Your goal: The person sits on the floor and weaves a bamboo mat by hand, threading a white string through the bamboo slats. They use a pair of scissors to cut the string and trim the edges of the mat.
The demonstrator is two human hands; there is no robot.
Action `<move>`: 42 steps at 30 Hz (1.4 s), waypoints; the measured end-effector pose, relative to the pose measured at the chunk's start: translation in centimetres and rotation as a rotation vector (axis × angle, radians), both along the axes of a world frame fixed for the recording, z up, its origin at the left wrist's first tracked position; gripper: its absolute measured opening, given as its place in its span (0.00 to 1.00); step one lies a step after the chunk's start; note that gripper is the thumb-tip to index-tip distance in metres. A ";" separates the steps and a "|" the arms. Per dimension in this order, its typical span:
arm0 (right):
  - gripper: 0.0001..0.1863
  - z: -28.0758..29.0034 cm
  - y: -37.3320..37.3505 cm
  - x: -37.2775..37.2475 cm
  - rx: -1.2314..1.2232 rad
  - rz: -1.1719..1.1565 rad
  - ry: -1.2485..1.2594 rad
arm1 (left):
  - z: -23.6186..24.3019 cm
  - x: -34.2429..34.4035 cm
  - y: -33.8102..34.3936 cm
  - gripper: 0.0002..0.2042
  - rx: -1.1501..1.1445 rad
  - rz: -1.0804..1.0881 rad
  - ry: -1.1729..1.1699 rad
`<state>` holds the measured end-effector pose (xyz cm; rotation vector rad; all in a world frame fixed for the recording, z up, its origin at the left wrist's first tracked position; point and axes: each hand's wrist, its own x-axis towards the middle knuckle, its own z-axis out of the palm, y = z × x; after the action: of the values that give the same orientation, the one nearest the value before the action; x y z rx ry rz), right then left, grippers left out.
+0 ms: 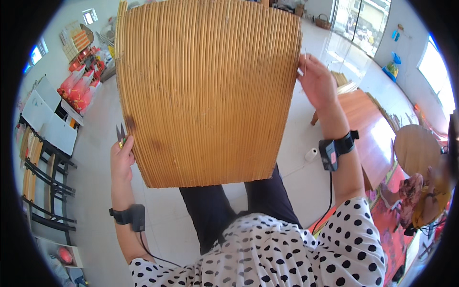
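Note:
A large tan mat of thin straight stalks (205, 95), laid side by side, is held up in front of me above my legs. My left hand (123, 160) grips its lower left edge, thumb at the border. The same hand holds small scissors (120, 131), blades pointing up beside the mat. At the upper right edge, the fingers of my right hand (319, 83) are closed on the mat's border. A thin, needle-like piece (306, 56) sticks up from these fingers, with something small and white by the fingertips. Dark scorched-looking spots mark the mat's lower left.
A white thread spool (311, 154) stands on the pale floor, near a low wooden table (356, 112). Farther right are a round wooden top (417, 149) and part of another person (410, 189). Black-framed stools (50, 182) line the left; red-and-white bags (79, 88) lie behind them.

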<state>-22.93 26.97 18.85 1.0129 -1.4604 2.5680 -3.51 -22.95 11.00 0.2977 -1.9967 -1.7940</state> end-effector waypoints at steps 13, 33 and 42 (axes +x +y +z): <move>0.06 1.7 -1.8 3.0 -0.182 -0.040 0.159 | 3.9 -4.9 -1.8 0.10 -0.201 0.043 0.129; 0.04 2.7 -5.3 7.5 0.021 -0.163 0.395 | -4.6 -7.3 -1.2 0.12 0.051 0.014 0.025; 0.04 -0.5 -9.3 9.6 0.093 -0.224 0.273 | -10.3 -7.2 -4.3 0.12 0.138 0.010 -0.045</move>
<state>-13.32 17.70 18.31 1.0890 -1.5313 2.1316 -10.75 -27.25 0.70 0.3935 -1.9012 -1.9391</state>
